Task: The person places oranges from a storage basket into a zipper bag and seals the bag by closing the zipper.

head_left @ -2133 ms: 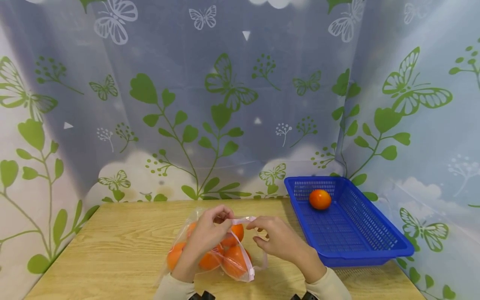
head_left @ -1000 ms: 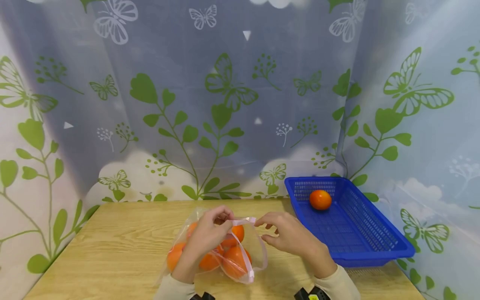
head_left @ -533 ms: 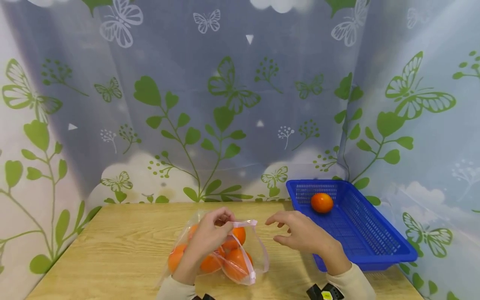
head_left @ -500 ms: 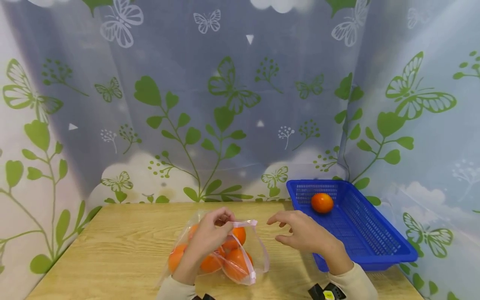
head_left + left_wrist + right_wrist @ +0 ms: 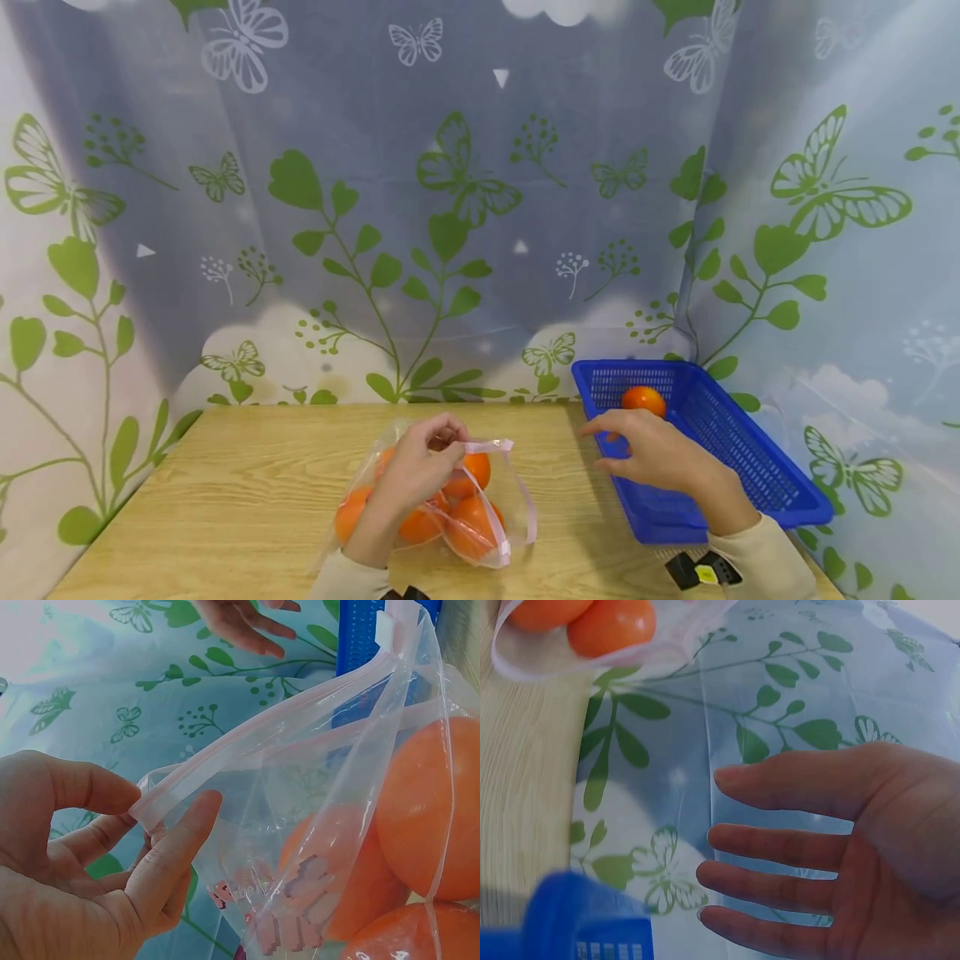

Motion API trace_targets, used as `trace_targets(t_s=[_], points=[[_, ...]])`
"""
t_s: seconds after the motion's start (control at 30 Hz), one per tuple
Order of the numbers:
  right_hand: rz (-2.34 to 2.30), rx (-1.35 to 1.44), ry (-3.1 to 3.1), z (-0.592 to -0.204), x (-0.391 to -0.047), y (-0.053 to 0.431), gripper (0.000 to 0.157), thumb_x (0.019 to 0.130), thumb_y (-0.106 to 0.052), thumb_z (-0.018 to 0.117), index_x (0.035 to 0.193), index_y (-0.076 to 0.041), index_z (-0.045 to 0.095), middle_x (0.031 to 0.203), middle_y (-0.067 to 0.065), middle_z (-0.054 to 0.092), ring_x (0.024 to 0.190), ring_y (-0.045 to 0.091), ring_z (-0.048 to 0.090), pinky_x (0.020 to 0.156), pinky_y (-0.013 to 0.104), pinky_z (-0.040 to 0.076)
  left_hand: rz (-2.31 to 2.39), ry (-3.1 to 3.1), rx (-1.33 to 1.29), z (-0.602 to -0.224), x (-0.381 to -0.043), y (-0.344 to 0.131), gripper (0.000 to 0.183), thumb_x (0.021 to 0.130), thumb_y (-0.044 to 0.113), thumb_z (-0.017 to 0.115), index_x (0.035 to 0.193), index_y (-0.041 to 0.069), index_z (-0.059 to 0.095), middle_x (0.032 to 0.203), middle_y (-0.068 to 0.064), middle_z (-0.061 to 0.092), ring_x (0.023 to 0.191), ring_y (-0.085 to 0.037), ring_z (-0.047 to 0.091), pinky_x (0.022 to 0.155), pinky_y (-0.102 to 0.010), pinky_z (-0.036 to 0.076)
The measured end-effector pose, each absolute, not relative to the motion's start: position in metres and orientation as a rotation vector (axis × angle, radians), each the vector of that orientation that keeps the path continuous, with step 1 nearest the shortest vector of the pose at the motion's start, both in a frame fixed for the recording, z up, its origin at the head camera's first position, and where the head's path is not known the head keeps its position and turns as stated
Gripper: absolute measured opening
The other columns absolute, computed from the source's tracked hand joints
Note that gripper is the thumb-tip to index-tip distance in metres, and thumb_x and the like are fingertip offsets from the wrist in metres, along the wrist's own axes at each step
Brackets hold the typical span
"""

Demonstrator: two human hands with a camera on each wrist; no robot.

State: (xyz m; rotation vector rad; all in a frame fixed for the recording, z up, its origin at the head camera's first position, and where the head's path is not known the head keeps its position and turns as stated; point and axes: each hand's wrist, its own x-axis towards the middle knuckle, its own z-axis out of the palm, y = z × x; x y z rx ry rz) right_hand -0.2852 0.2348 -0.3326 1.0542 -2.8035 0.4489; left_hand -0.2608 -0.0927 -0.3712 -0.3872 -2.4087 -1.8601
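Observation:
A clear zipper bag [image 5: 517,492] with a pink rim lies on the table, its mouth spread toward the right. Several orange round fruits [image 5: 472,527] sit inside it. My left hand [image 5: 420,467] pinches the upper rim between thumb and fingertips; the left wrist view shows the pinched strip [image 5: 172,787] and a white slider [image 5: 385,631] at the far corner. My right hand [image 5: 660,450] holds nothing and hovers over the near left side of the blue basket [image 5: 750,450], fingers spread apart in the right wrist view. One orange fruit [image 5: 643,401] rests at the basket's back left, just beyond that hand.
The wooden table [image 5: 247,483] carries the bag at centre and the basket at right. A patterned curtain [image 5: 480,317] with leaves and butterflies hangs behind the table and along both sides.
My right hand has left the bag's rim and travelled right, over the basket. The left hand keeps its pinch on the bag, which stays in place with its mouth spread.

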Motion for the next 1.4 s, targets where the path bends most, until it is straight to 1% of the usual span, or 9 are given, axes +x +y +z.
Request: trace_targets(t_s=[0.1,0.17,0.33,0.5,0.67,0.9,1.13,1.4], points=[[0.417,1.012,-2.826,-0.332,-0.288,0.242,0.039,0.087,-0.017,0.082,0.123,-0.011,0.071,0.118,0.005,0.074,0.098,0.024,0.07,0.077,0.034,0.062,-1.862,-2.41,-0.388,-0.371,-0.261,-0.093,0.009,0.096,0.002,0.058,0.095,0.006,0.067,0.09,-0.013,0.063,0.075,-0.02,0.059,0.067,-0.035,0.063],[0.405,0.989,-2.835,-0.332,-0.29,0.247,0.037,0.087,-0.017,0.082,0.122,-0.012,0.071,0.119,0.005,0.073,0.102,0.026,0.07,0.08,0.036,0.062,-1.862,-2.408,-0.386,-0.371,-0.261,-0.093,0.009,0.096,0.002,0.058,0.095,0.006,0.067,0.09,-0.012,0.063,0.075,-0.02,0.059,0.067,-0.034,0.063],[0.39,0.977,-2.84,-0.332,-0.298,0.26,0.035,0.089,-0.017,0.08,0.122,-0.012,0.07,0.122,0.008,0.072,0.112,0.033,0.068,0.09,0.048,0.061,-1.849,-2.403,-0.386,-0.372,-0.262,-0.094,0.01,0.095,0.001,0.058,0.093,0.006,0.067,0.089,-0.011,0.062,0.075,-0.022,0.06,0.066,-0.036,0.064],[0.39,0.934,-2.88,-0.335,-0.306,0.274,0.037,0.088,-0.019,0.08,0.123,-0.01,0.07,0.126,0.011,0.071,0.116,0.037,0.066,0.092,0.053,0.059,-1.841,-2.412,-0.385,-0.371,-0.262,-0.094,0.01,0.096,0.001,0.058,0.093,0.006,0.066,0.089,-0.011,0.062,0.075,-0.022,0.061,0.067,-0.037,0.064],[0.37,0.909,-2.934,-0.338,-0.313,0.287,0.046,0.086,-0.022,0.082,0.126,-0.005,0.069,0.132,0.017,0.068,0.122,0.042,0.062,0.098,0.059,0.056,-1.85,-2.416,-0.376,-0.369,-0.262,-0.094,0.009,0.096,0.002,0.058,0.094,0.006,0.066,0.09,-0.011,0.063,0.076,-0.021,0.061,0.068,-0.038,0.064],[0.326,0.86,-3.046,-0.341,-0.321,0.301,0.061,0.082,-0.025,0.085,0.132,0.001,0.063,0.144,0.031,0.055,0.133,0.053,0.05,0.108,0.068,0.045,-1.856,-2.406,-0.385,-0.369,-0.261,-0.094,0.009,0.095,0.002,0.058,0.094,0.006,0.066,0.089,-0.011,0.062,0.074,-0.02,0.061,0.067,-0.036,0.064],[0.237,0.814,-3.099,-0.341,-0.337,0.312,0.065,0.08,-0.023,0.087,0.133,0.004,0.061,0.142,0.035,0.054,0.134,0.059,0.046,0.109,0.071,0.044,-1.865,-2.404,-0.378,-0.37,-0.262,-0.095,0.009,0.094,0.001,0.058,0.095,0.005,0.067,0.089,-0.012,0.063,0.074,-0.021,0.06,0.067,-0.034,0.064],[0.188,0.829,-3.078,-0.347,-0.36,0.32,0.058,0.078,-0.017,0.087,0.127,0.006,0.065,0.133,0.033,0.061,0.127,0.055,0.053,0.107,0.066,0.048,-1.874,-2.394,-0.385,-0.371,-0.262,-0.095,0.009,0.095,0.001,0.059,0.095,0.005,0.066,0.089,-0.011,0.062,0.076,-0.023,0.061,0.067,-0.033,0.064]])
